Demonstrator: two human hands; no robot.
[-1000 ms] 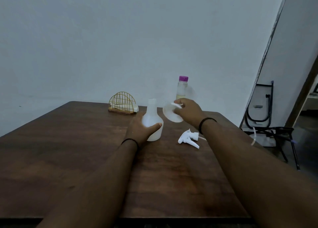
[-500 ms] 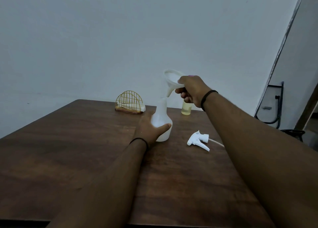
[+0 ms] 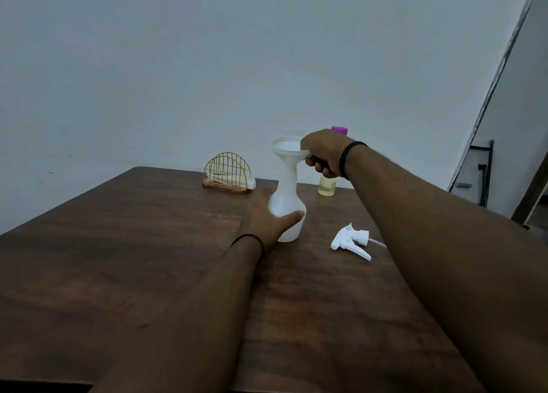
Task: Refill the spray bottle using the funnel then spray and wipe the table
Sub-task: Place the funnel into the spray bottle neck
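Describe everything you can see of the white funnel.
The funnel looks like plain white plastic: a wide round bowl narrowing to a short spout. It stands upright with its spout in the open neck of the white spray bottle, near the table's far edge. The right hand grips its right rim. The bowl's inside looks pale; whether it holds liquid cannot be told.

My right hand [image 3: 324, 152] hides most of the purple-capped bottle [image 3: 327, 186]; my left fingers disappear behind the spray bottle [image 3: 289, 205].
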